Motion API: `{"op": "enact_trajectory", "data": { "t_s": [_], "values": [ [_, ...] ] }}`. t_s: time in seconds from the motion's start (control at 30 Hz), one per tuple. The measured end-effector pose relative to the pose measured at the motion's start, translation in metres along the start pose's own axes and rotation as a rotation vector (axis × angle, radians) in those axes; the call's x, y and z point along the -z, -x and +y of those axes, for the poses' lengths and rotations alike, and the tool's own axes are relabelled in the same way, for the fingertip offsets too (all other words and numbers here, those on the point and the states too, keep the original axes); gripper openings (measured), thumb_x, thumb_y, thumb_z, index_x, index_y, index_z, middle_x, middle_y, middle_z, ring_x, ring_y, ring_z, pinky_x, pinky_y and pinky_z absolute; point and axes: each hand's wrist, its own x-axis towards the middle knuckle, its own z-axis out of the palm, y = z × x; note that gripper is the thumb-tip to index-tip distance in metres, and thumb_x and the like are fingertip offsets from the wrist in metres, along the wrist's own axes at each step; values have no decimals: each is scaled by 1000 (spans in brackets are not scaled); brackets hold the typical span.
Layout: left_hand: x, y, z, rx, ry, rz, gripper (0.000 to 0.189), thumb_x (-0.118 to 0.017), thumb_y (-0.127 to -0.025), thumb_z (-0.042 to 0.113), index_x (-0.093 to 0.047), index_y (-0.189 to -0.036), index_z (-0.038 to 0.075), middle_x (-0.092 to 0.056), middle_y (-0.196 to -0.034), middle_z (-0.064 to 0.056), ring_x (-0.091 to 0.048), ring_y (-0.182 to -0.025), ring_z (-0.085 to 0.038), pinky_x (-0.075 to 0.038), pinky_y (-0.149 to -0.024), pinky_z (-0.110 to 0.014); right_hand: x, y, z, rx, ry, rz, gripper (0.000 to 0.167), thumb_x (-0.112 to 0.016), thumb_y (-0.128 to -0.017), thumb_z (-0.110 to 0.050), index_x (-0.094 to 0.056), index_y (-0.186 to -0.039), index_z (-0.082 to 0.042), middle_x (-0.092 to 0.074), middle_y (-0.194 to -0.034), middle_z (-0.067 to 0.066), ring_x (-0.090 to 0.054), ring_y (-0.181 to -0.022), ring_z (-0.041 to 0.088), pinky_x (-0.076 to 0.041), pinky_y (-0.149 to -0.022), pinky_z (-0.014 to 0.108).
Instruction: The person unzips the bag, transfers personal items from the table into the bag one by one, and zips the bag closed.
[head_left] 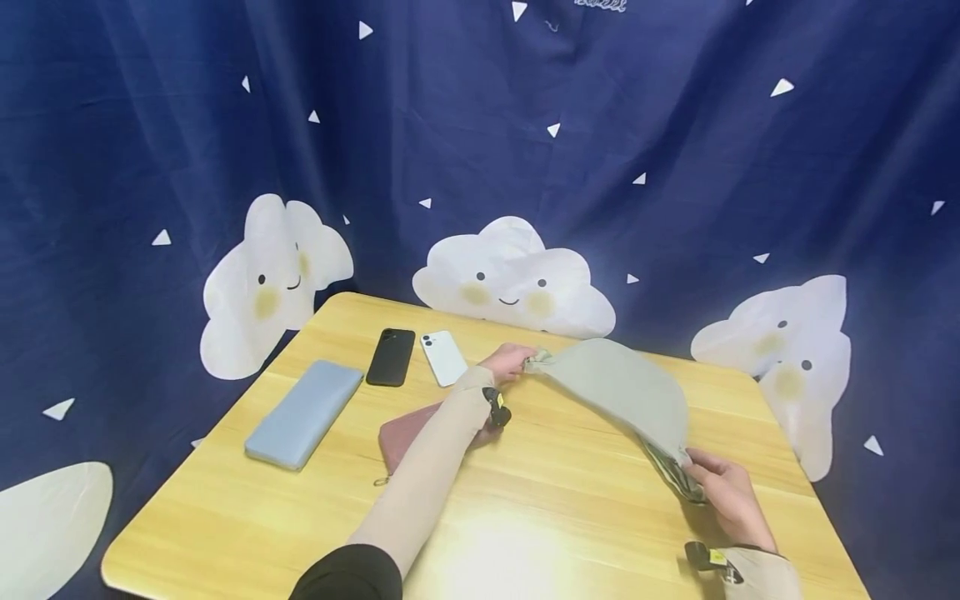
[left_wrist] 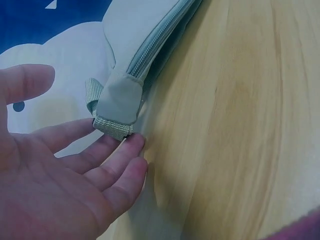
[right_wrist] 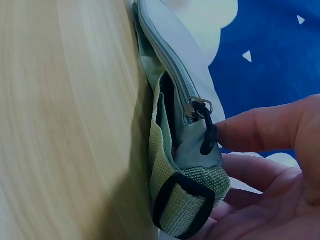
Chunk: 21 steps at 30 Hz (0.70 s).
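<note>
A pale grey-green belt bag stretches between the two hands over the right half of the table. At its left end is my left hand, fingertips against the short webbing strap; in the left wrist view the thumb stands apart and the fingers are loosely bent. My right hand pinches the other end, its thumb by the black zipper pull and the fingers behind the fabric. Beneath that end, folded webbing passes through a black plastic slider. A zipper runs along the bag's edge.
On the wooden table, a light blue pouch lies at left, with a black phone and a white phone behind it. A dusty-pink wallet sits partly under the left forearm. A dark blue cloud-print curtain hangs behind.
</note>
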Motion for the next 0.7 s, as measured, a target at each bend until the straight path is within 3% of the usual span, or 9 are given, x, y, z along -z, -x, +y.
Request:
{"op": "enact_trajectory", "data": {
  "t_s": [0.07,0.17,0.27,0.33,0.5,0.6,0.7],
  "values": [
    [0,1,-1,3,1,-3,55,-58,-103,35,-53,-150,8,-58,-142,-15,-57,-128,-25,-55,-99,-30,-1,1,0,-4,2,-9,60,-47,-110,-23,-29,-157,10,-27,-166,31,-44,-142,31,-43,-91,9],
    [-1,1,-3,3,7,5,55,-58,-103,36,-53,-150,9,-59,-134,-10,-56,-120,-19,-54,-102,-31,-1,1,-1,-2,-12,-27,61,-46,-109,-21,-25,-158,10,-20,-167,32,-28,-152,43,-43,-116,32],
    [-1,1,-6,-1,23,-13,56,-57,-104,37,-51,-151,8,-57,-143,-12,-54,-131,-25,-45,-119,-43,-2,2,-2,-6,-29,-37,63,-48,-108,-19,-22,-158,10,-16,-168,33,-21,-154,47,-23,-128,60],
    [0,3,-7,-10,21,-21,57,-55,-105,38,-50,-152,7,-50,-157,-13,-47,-145,-33,-36,-126,-51,-3,2,-3,-10,-35,-42,64,-49,-107,-16,-22,-158,10,-14,-168,34,-16,-155,49,-17,-128,65],
    [-1,9,-7,-45,-66,-6,58,-52,-106,38,-48,-152,4,-45,-161,-15,-40,-151,-35,-33,-127,-55,-4,2,-4,-6,0,-33,65,-52,-105,-15,-24,-158,9,-16,-168,33,-12,-157,49,-20,-128,64],
    [-3,16,-3,-69,-202,28,62,-49,-106,39,-42,-155,1,-42,-163,-17,-38,-152,-36,-33,-127,-54,-4,2,-4,5,35,-29,65,-54,-104,-15,-26,-158,8,-19,-167,32,-19,-155,47,-27,-127,59],
    [-10,32,3,-112,-349,91,65,-48,-106,40,-37,-157,1,-40,-163,-20,-38,-151,-40,-33,-126,-55,-6,2,-5,30,55,-22,64,-55,-103,-13,-29,-157,9,-25,-165,34,-29,-152,46,-45,-118,38]
  ]
}}
